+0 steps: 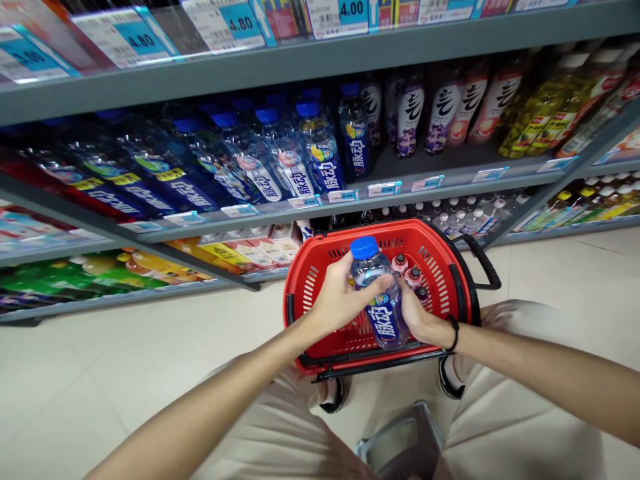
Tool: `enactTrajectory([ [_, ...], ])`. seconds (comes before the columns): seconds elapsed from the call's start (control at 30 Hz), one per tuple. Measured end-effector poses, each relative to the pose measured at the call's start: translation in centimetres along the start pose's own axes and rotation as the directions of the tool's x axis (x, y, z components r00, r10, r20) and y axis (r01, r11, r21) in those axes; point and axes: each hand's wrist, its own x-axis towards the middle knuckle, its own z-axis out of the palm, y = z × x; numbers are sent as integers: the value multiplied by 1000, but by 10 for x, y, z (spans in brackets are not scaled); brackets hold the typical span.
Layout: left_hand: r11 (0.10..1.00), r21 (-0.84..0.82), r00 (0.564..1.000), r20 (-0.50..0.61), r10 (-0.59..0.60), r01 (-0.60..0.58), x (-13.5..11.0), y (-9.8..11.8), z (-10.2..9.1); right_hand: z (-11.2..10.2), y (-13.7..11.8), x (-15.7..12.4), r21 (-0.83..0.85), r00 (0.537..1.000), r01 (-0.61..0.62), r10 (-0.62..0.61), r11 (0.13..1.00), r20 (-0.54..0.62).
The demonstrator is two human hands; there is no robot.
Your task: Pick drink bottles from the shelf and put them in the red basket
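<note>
A clear drink bottle [384, 313] with a blue cap and a blue label is held nearly upright over the red shopping basket [313, 333]. My left hand [345, 293] wraps its upper left side, thumb across the front. On the bottle's right side, my right hand [417, 313] is closed against it, its fingers partly hidden behind. Inside the basket, several small pink bottles [413, 276] with dark caps stand to the right of the held one.
The shelf [350, 195] ahead carries rows of blue-capped bottles [320, 147], and white-labelled bottles [443, 117] farther right. Its upper board [320, 60] juts out above. The basket's black handle [483, 263] sticks out right. A grey stool [400, 443] is between my legs.
</note>
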Motion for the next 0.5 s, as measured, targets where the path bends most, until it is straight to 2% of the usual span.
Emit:
enactTrajectory([
  [0.23, 1000, -5, 1000, 1, -8, 8, 1, -1, 0, 0, -1, -1, 112, 999, -6, 10, 994, -36],
  [0.5, 1000, -2, 1000, 13, -8, 8, -1, -1, 0, 2, -4, -4, 156, 995, -18, 32, 988, -90],
])
